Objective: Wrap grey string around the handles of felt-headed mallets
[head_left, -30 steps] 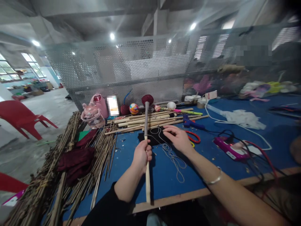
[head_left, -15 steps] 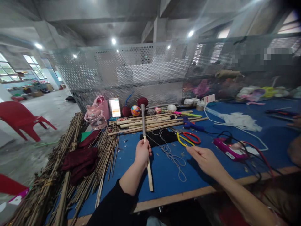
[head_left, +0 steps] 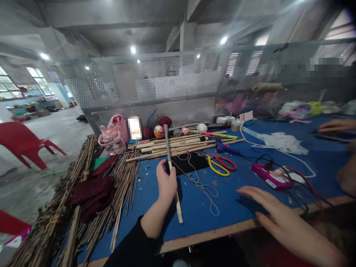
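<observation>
My left hand holds a long mallet, its thumb and curled fingers around the pale wooden handle. The mallet's shaft is grey above the hand, and a dark red rounded head shows at its far end. The handle's butt points toward the table's front edge. My right hand is open and holds nothing, fingers stretched out over the front right of the table. Beyond it lie scissors with one yellow and one red handle. Between my hands lies a loose grey cord, partly on a black cloth.
Bundled thin sticks and a maroon cloth lie left. Wooden rods, a colourful ball and a pink jug are at the back. A blue glue gun and magenta power strip are right, near another person's hand.
My right hand has moved away from the scissors, back toward me and right, and its fingers have opened. My left hand's fingers have shifted on the mallet, which stays nearly in place.
</observation>
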{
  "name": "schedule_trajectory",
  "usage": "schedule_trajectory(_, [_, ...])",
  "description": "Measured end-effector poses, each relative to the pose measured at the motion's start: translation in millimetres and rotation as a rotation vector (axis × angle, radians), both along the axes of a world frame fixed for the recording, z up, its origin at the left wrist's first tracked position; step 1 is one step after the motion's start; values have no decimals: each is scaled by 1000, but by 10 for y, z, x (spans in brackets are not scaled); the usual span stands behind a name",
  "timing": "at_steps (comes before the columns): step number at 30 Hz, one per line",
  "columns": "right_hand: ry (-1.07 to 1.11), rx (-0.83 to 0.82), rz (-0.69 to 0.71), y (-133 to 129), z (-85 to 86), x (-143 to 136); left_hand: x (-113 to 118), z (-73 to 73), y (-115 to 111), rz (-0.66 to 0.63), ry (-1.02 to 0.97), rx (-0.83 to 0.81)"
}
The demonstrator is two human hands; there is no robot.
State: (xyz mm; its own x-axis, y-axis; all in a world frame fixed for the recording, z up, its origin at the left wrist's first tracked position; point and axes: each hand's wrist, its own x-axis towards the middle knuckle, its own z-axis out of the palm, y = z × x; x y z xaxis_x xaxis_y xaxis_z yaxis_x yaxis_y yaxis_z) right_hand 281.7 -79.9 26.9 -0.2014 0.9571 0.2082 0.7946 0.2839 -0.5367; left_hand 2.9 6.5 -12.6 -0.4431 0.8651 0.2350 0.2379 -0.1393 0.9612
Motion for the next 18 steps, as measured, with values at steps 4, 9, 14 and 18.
schedule_trajectory(4, [22, -78, 0, 232, 89, -247, 66, 126, -100, -130, 7, 74])
schedule_trajectory(9, [-182, -110, 78, 924, 105, -797, 175, 185, -220, -334, -14, 130])
schedule_trajectory(14, [-396, -95, 23, 1433, -7, -1171, 198, 182, -243, -366, 5, 88])
schedule_trajectory(18, [125, -297, 383, 1394, 25, -1092, 205, 208, -233, -406, -78, -51])
